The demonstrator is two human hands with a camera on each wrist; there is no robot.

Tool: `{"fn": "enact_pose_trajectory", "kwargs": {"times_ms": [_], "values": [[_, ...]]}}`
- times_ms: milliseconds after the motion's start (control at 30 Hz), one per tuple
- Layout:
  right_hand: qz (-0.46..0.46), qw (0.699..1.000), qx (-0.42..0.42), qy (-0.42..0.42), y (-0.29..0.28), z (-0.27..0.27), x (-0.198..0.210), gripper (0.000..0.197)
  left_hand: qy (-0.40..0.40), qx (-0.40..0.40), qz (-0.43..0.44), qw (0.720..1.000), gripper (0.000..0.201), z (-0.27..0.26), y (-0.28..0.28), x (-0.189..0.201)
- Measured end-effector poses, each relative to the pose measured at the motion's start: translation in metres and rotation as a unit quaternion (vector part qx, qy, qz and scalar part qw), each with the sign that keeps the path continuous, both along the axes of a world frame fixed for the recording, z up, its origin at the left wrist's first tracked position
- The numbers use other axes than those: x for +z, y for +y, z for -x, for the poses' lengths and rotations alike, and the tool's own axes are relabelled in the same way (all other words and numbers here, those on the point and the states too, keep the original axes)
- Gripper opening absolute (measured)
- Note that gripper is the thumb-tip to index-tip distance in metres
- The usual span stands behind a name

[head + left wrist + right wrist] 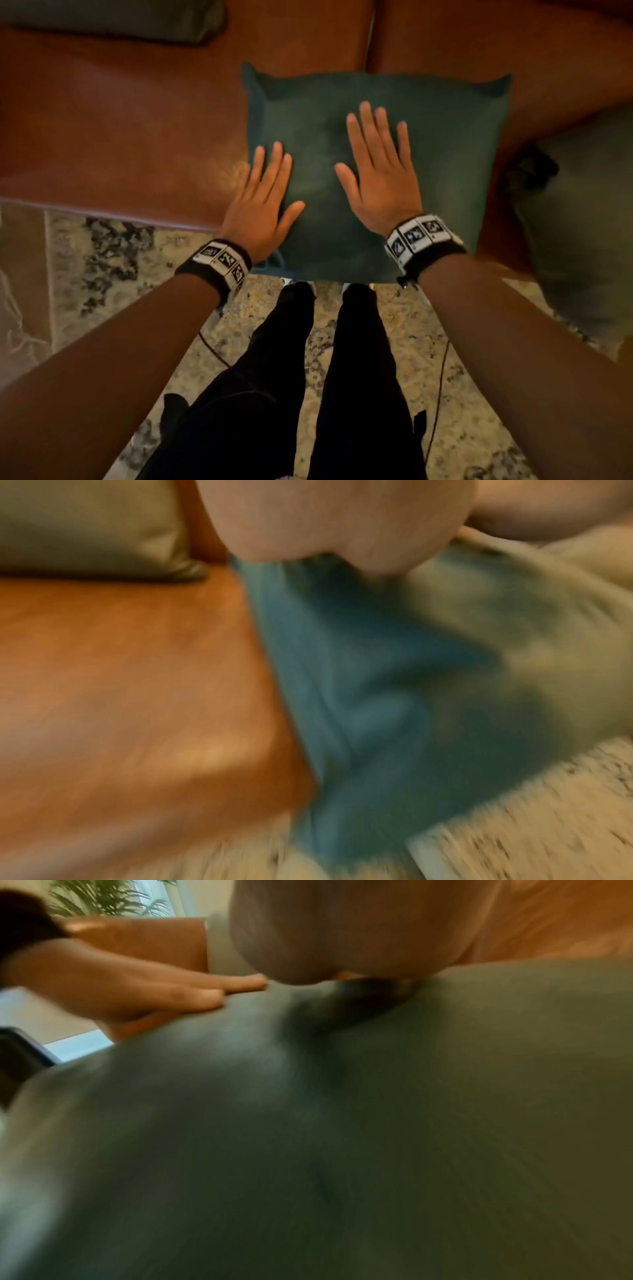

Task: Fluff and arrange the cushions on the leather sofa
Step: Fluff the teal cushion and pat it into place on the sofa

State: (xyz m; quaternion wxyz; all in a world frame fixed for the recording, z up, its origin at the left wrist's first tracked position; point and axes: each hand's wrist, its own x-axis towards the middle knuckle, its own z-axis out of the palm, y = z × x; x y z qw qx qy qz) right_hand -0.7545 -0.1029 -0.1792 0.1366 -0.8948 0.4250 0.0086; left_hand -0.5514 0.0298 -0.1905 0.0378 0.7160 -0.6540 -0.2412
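Note:
A dark teal cushion lies flat on the brown leather sofa, its near edge hanging over the seat front. My left hand lies flat with straight fingers on the cushion's left edge. Flat on the middle of the cushion is my right hand, fingers spread and pressing a dent into it. In the left wrist view the teal cushion shows blurred beside the sofa seat. The right wrist view is filled by the cushion, with my left hand resting on its far edge.
A grey-green cushion sits at the sofa's back left and another lies at the right. A patterned rug covers the floor in front, where my legs in black trousers stand. A plant stands beyond the sofa arm.

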Motion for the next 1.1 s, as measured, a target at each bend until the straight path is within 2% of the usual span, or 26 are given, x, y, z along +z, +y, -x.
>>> {"fn": "enact_pose_trajectory", "kwargs": {"times_ms": [100,167,267,333,367,433,467,533,600,667,733,800,833,867,900,1000,1067,1100], "values": [[0.002,0.999,0.017,0.035,-0.005,-0.004,-0.016,0.067,0.041,0.079,-0.005,0.996,0.075,0.015,0.024,-0.001],[0.012,0.999,0.016,0.037,-0.006,-0.005,-0.022,0.066,0.047,0.119,-0.003,0.992,0.077,0.039,0.018,0.007],[0.019,0.999,0.016,0.046,-0.009,-0.004,-0.030,0.066,0.033,0.104,0.041,0.993,0.076,0.075,-0.016,0.019],[0.019,0.999,0.022,0.042,-0.017,-0.001,-0.036,0.066,0.009,0.092,0.060,0.994,0.074,0.076,-0.029,0.013],[0.016,0.999,0.027,0.034,-0.020,0.002,-0.039,0.066,-0.002,0.102,0.047,0.994,0.074,0.067,-0.018,0.000],[0.016,0.999,0.034,0.027,-0.022,0.006,-0.042,0.067,0.016,0.181,-0.035,0.983,0.079,0.041,0.042,-0.026],[0.018,0.999,0.034,0.032,-0.023,0.007,-0.042,0.067,0.034,0.235,-0.100,0.966,0.087,0.029,0.084,-0.035],[0.014,0.998,0.029,0.047,-0.020,0.004,-0.043,0.068,0.020,0.304,-0.212,0.929,0.105,0.014,0.174,-0.036],[0.024,0.997,0.030,0.062,-0.013,-0.006,-0.045,0.068,0.020,0.359,-0.218,0.907,0.101,0.012,0.214,-0.027],[0.035,0.996,0.029,0.081,-0.004,-0.015,-0.044,0.069,0.051,0.390,-0.164,0.905,0.089,0.021,0.191,-0.014],[0.034,0.995,0.034,0.083,-0.001,-0.017,-0.045,0.069,0.088,0.385,-0.070,0.916,0.079,0.030,0.124,-0.005],[0.036,0.995,0.038,0.083,-0.006,-0.015,-0.045,0.069,0.096,0.278,0.024,0.956,0.075,0.044,0.059,-0.006],[0.040,0.995,0.035,0.081,-0.011,-0.014,-0.046,0.069,0.080,0.222,0.046,0.971,0.074,0.050,0.044,-0.012],[0.044,0.995,0.034,0.079,-0.016,-0.013,-0.045,0.069,0.062,0.198,0.043,0.977,0.074,0.056,0.044,-0.019],[0.041,0.995,0.036,0.077,-0.019,-0.011,-0.044,0.069,0.059,0.210,0.014,0.976,0.075,0.064,0.059,-0.026],[0.030,0.996,0.044,0.073,-0.021,-0.015,-0.046,0.069,0.109,0.320,-0.076,0.938,0.077,0.070,0.132,-0.036],[0.039,0.995,0.037,0.085,-0.016,-0.017,-0.049,0.069,0.129,0.367,-0.078,0.918,0.076,0.064,0.151,-0.029],[0.043,0.994,0.038,0.091,-0.013,-0.018,-0.050,0.069,0.123,0.385,-0.061,0.913,0.076,0.057,0.143,-0.023]]}}
